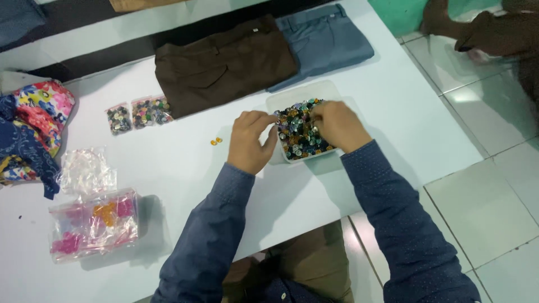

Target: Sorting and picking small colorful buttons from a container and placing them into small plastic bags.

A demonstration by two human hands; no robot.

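Far to my left on the worktop lie a floral cloth, a clear bag of pink and orange bits, an empty-looking crumpled bag and, farther back, small bags of buttons. Two orange buttons sit alone just left of my left hand.

That hand is curled, fingers drawn together at the left rim of the tray, thumb and fingertips pinched as if on something tiny (too small for me to tell what, if anything). The heap of mixed buttons lies directly right of it, touching distance, and fills the near half of the tray, whose long side runs away from me.

My right hand is the nearer one: it rests on top of the heap, knuckles up, fingers bent down into the buttons, so its grip is hidden. Both forearms angle inward from my body, meeting over the tray.

Behind the tray lie folded brown trousers and blue trousers.
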